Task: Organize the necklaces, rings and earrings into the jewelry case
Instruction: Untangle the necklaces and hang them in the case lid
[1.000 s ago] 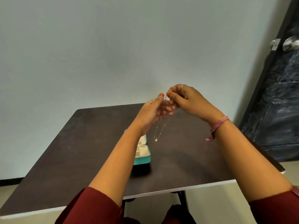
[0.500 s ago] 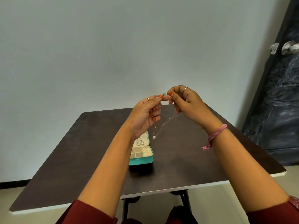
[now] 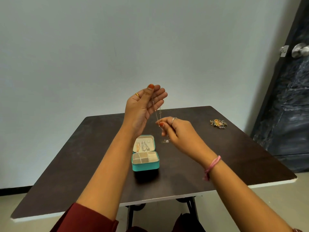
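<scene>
Hanging near-vertical, the necklace (image 3: 158, 114) is pinched between raised left hand (image 3: 143, 106) and lower right hand (image 3: 177, 129).

You are holding a thin necklace (image 3: 158, 114) up over the dark table (image 3: 83, 156). Your left hand (image 3: 143, 108) is pinching its top end between thumb and forefinger, other fingers spread. Your right hand (image 3: 177, 131), lower, is pinching the chain partway down; the rest is dangling below. The teal jewelry case (image 3: 145, 166) is lying open beneath, chains hanging in its lid, tray compartments showing. A small jewelry pile (image 3: 218, 123) is sitting near the table's far right corner.
</scene>
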`<state>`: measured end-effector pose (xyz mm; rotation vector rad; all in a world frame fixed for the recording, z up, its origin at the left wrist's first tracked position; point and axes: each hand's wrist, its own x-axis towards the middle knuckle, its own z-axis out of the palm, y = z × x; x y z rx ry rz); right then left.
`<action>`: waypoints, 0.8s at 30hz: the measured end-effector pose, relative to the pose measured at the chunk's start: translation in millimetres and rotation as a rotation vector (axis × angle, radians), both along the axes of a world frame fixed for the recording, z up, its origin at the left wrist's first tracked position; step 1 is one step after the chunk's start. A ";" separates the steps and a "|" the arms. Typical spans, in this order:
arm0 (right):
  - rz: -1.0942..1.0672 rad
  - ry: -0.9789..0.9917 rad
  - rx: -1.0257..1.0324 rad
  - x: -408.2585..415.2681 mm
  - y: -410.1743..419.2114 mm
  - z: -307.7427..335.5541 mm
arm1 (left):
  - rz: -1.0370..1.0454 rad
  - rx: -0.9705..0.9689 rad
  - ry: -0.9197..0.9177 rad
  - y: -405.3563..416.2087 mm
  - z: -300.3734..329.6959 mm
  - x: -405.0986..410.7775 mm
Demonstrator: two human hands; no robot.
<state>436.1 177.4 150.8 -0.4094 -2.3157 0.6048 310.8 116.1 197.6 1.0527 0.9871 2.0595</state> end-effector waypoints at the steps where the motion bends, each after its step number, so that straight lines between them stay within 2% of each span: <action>1: -0.026 -0.049 0.077 -0.6 -3.8 2.3 | 0.021 -0.015 0.040 0.8 -1.6 -1.9; 3: -0.082 -0.103 0.201 -1.1 -10.9 9.0 | 0.056 -0.063 0.164 2.8 -5.5 -6.3; 6: -0.142 -0.097 0.270 1.6 -19.4 26.0 | 0.043 -0.137 0.356 3.4 -11.2 -11.1; 8: -0.163 -0.088 0.232 4.5 -20.4 40.8 | 0.005 -0.173 0.415 1.1 -14.2 -13.0; 10: -0.123 -0.076 0.077 7.6 -16.0 54.4 | -0.004 -0.194 0.453 -2.0 -16.5 -14.8; 15: 0.062 -0.075 -0.343 11.0 4.4 69.4 | -0.092 -0.232 0.405 -8.7 -19.3 -13.8; 18: 0.090 -0.015 -0.573 11.4 13.0 70.7 | -0.144 -0.276 0.357 -10.2 -19.9 -12.4; 24: 0.088 0.176 -0.823 7.2 18.8 55.0 | -0.304 -0.245 0.090 -11.5 -26.1 -15.3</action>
